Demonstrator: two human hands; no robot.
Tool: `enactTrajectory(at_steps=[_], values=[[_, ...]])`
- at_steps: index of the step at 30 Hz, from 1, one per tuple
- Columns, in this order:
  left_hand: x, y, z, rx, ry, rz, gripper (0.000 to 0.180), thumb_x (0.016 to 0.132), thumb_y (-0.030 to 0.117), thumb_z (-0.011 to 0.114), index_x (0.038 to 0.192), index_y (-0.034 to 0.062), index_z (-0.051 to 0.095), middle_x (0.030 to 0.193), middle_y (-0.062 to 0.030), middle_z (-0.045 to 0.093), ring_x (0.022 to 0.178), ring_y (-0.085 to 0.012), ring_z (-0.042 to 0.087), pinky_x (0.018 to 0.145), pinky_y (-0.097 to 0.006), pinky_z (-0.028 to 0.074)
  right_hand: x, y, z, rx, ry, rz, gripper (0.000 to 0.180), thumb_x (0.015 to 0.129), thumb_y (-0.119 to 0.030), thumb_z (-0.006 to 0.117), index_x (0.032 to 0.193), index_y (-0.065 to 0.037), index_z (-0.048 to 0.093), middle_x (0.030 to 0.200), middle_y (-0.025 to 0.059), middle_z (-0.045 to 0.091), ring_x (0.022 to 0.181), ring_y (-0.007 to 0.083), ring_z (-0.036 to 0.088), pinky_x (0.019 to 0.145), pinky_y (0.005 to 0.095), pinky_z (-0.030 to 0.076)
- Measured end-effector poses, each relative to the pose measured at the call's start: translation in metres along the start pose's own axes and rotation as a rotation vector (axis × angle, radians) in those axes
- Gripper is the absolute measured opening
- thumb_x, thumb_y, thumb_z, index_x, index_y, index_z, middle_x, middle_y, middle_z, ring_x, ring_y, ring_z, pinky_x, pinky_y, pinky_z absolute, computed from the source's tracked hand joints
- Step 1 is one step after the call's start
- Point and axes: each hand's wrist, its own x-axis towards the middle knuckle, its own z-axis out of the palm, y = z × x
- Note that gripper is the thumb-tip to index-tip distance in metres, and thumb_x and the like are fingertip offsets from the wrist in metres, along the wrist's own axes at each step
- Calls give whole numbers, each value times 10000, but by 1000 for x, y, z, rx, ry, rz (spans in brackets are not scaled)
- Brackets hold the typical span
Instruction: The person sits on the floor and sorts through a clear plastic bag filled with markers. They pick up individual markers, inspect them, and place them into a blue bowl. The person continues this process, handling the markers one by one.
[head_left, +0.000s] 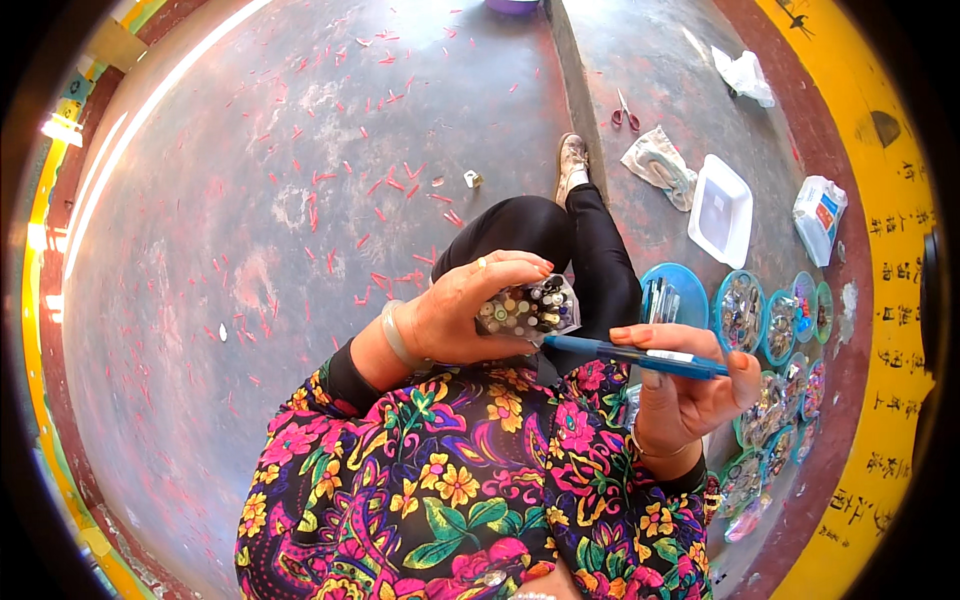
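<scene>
I see the left hand (470,310) gripping a clear bundle of pens (528,308) above the lap, the right hand (690,385) pinching one blue pen (640,356) just beside it — not yet in — with more pens in a blue bowl (668,295).

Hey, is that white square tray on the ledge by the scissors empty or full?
Seemingly empty: the white tray shows only its bare pale bottom, with nothing visible inside. It lies flat beyond the scissors, apart from both hands.
</scene>
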Motion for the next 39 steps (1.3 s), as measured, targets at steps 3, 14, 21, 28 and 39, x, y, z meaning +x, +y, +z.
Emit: enactTrajectory(at_steps=[3,14,21,28,39], values=[[2,1,1,-25,5,11,759,631,55,831,1287,12,452,1255,-192,528,1171,-342,528,977,-402,443,-1,7,6,38,0,2,636,874,49,594,1365,-166,253,972,231,611,833,316,660,734,435,576],[3,-1,0,30,10,49,797,638,49,850,1304,8,413,1240,-221,539,1143,-346,559,940,-420,472,2,17,20,-22,-17,-33,318,800,92,668,1045,-8,492,962,241,650,801,281,691,642,316,566],[4,0,2,22,1,28,785,650,51,843,1306,3,414,1259,-217,527,1163,-342,549,951,-421,466,10,7,14,-72,-64,-76,259,765,60,696,979,-11,567,991,227,644,816,296,678,655,334,564],[5,-1,3,18,14,52,763,665,66,841,1297,-6,420,1253,-218,533,1173,-341,546,962,-430,462,18,6,19,-178,-196,-171,298,719,32,727,993,-22,621,958,178,646,790,284,665,652,318,555],[4,-1,4,34,12,61,788,659,98,857,1300,-9,411,1249,-221,534,1162,-352,552,951,-433,469,21,5,22,-165,-81,-49,303,757,43,710,1034,-7,598,895,135,666,750,243,659,649,309,543]])
